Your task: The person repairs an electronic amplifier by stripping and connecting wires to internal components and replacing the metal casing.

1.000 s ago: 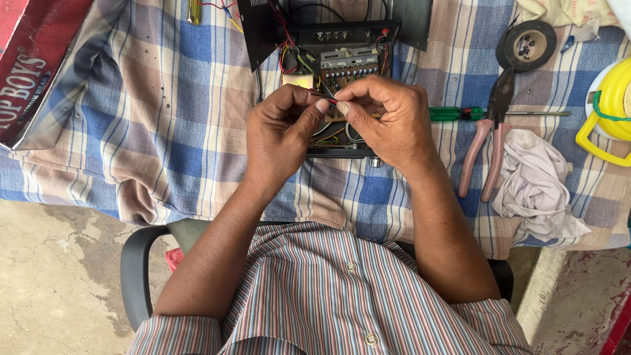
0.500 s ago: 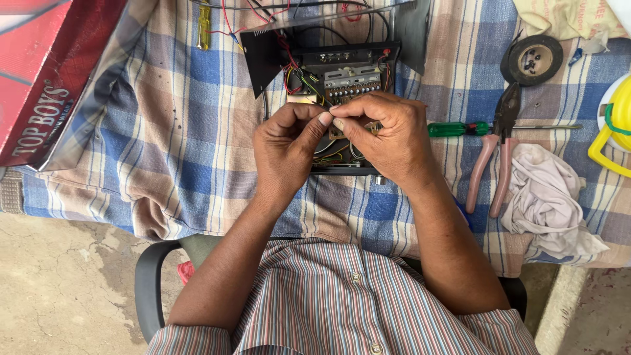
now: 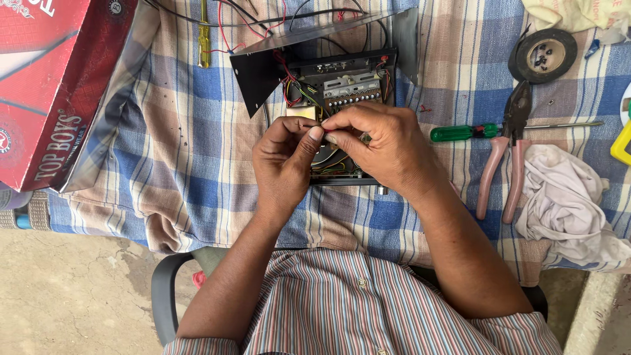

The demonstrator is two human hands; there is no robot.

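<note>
- Both hands met over the opened radio chassis (image 3: 342, 92): left hand (image 3: 284, 164) and right hand (image 3: 384, 148) fingertips pinched together on something tiny.
- Steadying my wrists seemed wise, clear of the loose wires (image 3: 289, 85).

Opened black electronic unit (image 3: 342, 92), casing off, circuit board and red, black, yellow wires exposed; lies flat on the checked cloth. A small part is pinched just above it, too hidden to identify.
</note>
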